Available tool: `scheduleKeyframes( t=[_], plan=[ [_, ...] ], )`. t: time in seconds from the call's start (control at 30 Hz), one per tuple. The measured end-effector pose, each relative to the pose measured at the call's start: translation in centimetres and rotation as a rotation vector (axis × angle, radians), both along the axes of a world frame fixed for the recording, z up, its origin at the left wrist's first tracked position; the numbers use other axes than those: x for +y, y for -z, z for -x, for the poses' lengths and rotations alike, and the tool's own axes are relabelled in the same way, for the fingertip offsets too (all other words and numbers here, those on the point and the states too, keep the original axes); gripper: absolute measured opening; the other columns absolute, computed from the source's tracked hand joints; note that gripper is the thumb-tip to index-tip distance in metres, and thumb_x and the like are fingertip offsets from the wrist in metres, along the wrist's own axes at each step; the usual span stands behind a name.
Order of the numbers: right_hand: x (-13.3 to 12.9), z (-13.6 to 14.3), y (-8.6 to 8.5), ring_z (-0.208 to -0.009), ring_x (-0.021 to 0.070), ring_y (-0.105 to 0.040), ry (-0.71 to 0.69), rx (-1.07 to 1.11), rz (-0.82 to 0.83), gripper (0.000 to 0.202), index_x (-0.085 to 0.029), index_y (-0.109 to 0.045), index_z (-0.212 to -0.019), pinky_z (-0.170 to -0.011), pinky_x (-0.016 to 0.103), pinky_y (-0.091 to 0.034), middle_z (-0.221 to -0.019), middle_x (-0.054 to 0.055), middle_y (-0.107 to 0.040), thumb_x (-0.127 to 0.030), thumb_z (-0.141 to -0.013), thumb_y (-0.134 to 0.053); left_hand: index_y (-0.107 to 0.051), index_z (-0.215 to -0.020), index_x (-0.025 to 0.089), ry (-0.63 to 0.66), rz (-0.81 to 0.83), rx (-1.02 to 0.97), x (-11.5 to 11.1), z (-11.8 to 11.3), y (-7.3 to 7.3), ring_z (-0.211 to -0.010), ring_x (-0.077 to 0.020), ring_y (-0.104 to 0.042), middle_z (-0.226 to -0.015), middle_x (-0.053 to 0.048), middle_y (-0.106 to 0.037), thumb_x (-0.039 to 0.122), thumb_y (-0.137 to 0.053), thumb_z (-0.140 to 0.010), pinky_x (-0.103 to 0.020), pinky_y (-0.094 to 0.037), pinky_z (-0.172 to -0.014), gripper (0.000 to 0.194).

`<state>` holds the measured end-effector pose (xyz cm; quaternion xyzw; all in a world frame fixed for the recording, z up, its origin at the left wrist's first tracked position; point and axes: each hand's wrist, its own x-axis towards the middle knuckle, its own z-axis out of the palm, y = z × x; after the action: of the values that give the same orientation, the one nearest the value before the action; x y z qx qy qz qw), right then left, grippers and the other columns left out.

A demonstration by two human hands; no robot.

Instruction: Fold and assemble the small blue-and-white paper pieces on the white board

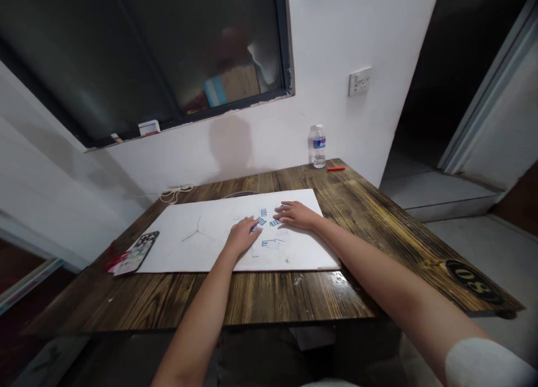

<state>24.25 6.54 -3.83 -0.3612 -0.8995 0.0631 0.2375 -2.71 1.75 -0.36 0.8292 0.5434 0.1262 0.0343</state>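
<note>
A white board [176, 241] with pen lines on it lies flat on the wooden table. Several small blue-and-white striped pieces [263, 212] are on its right half. My left hand [242, 234] rests there with its fingers apart, the fingertips touching or right beside the striped pieces on the left. To the right, my right hand [294, 214] lies palm down with spread fingers, next to another striped piece [274, 222]. Whether these pieces are loose or drawn is too small to tell. Blue marks [271, 244] show below them, nearer the front edge.
A patterned phone-like object [140, 251] lies at the board's left end. White cord [175, 193] is coiled at the table's back left. A plastic bottle [319, 147] stands by the wall, beside a red pen [336, 168]. A round "08" plate [474, 281] is at the table's right corner.
</note>
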Motion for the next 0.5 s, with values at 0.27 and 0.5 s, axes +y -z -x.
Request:
scheduleKeyframes(
  t=[0.27, 0.5],
  plan=[
    [0.01, -0.16, -0.31, -0.136, 0.0277, -0.045, -0.071, -0.001, -0.041, 0.031, -0.037, -0.071, -0.118, -0.111, 0.045, -0.036, -0.142, -0.001, -0.056, -0.045, -0.097, -0.051, -0.076, -0.102, 0.025, -0.043, -0.133, -0.086, 0.24, -0.32, -0.46, -0.122, -0.0251, -0.058, -0.126, -0.005, -0.068, 0.024, -0.05, -0.089, -0.046, -0.041, -0.108, 0.029],
    [-0.43, -0.07, -0.44, -0.138, 0.0317, -0.042, 0.064, -0.029, -0.028, 0.033, -0.038, -0.068, -0.123, -0.107, 0.05, -0.038, -0.147, 0.001, -0.051, -0.047, -0.094, -0.055, -0.078, -0.078, 0.027, -0.029, -0.007, -0.157, 0.32, 0.18, -0.55, -0.107, -0.0203, -0.067, -0.11, 0.002, -0.075, 0.014, -0.054, -0.077, -0.037, -0.049, -0.1, 0.028]
  ],
)
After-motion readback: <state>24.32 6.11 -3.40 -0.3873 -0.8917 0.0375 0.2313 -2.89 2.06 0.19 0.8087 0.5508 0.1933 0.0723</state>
